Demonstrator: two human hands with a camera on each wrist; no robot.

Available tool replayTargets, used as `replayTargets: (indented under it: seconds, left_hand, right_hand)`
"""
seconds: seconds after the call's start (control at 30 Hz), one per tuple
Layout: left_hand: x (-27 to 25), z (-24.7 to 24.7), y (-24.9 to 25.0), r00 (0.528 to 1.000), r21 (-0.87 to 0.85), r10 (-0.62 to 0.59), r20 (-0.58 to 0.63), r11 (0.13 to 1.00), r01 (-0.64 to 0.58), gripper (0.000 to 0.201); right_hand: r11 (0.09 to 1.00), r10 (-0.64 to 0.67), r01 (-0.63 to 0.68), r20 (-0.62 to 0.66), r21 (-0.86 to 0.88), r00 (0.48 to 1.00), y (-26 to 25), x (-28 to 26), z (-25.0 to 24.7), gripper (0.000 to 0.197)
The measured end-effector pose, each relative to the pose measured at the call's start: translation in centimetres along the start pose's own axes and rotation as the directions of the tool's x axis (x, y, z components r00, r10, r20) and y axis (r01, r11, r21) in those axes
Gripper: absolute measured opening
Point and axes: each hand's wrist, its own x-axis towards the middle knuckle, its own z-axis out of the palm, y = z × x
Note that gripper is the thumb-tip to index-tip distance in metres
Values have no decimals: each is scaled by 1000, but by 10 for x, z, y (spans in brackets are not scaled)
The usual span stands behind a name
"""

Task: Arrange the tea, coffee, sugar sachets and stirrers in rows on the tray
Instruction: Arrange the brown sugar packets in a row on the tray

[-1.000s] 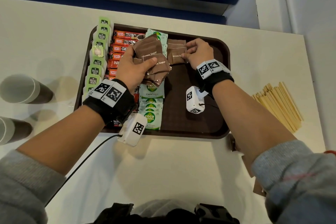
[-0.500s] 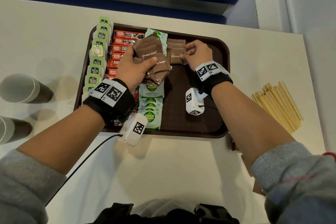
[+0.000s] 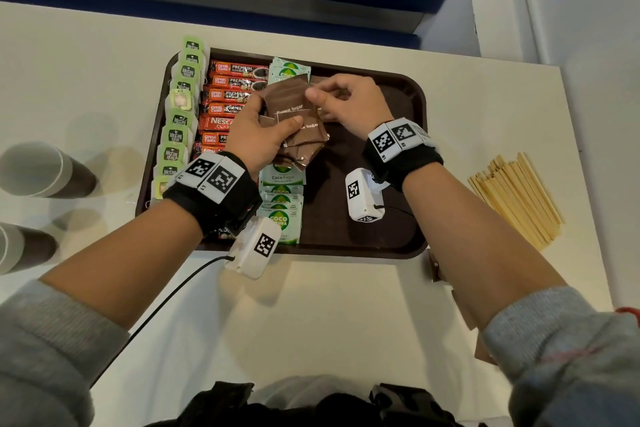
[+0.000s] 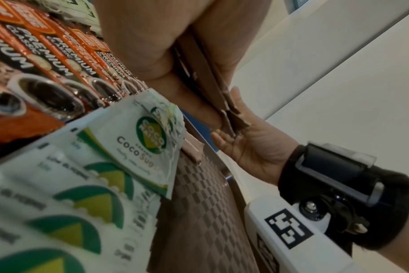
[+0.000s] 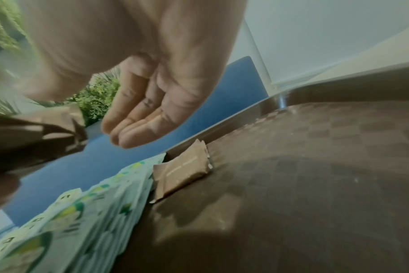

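A: Hands?
B: Left hand (image 3: 258, 135) grips fanned brown sugar sachets (image 3: 294, 121) over dark brown plastic tray (image 3: 398, 239); right hand (image 3: 346, 100) pinches top sachet's edge

A: Around?
B: Bundled wooden stirrers (image 3: 516, 198) on white counter (image 3: 311, 315), right of tray

Both your bare forearms reach forward, grey sleeves pushed up, black wristbands with white marker tags on each wrist. Your left hand (image 3: 258, 135) grips a fanned stack of brown paper sugar sachets (image 3: 294, 121), thumb on top, fingers underneath. Your right hand (image 3: 349, 100) sits just beside it, thumb and forefinger pinching the top sachet's upper edge, remaining fingers loosely curled.
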Motion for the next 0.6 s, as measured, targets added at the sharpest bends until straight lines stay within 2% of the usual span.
replayTargets:
  seconds: [0.1,0.27,0.37,0.47,0.6]
  left_hand:
    - [-5,2,3,1000,52,10,29,999,-11,42]
    - [-6,3,3,1000,22,-15,2,1000,15,54]
    - [-6,1,3,1000,36,-18,-15,999,19,40]
    - [-4,-1,0,998,52,-24,-52,998,27,28]
    - [-3,-3,-1,997,63,-37,-71,997,42,24]
  right_hand:
    - [999,-36,36,12,-18,999,-5,0,0,23]
    - [999,-48,46,62,21,997,-8,-1,-2,9]
    - [998,-35,30,84,60,996,-9,-2,-4,5]
    - [997,-18,16,27,76,999,-9,-4,-8,18]
    - [1000,-26,26,-71,-2,997,-3,-4,-14,18]
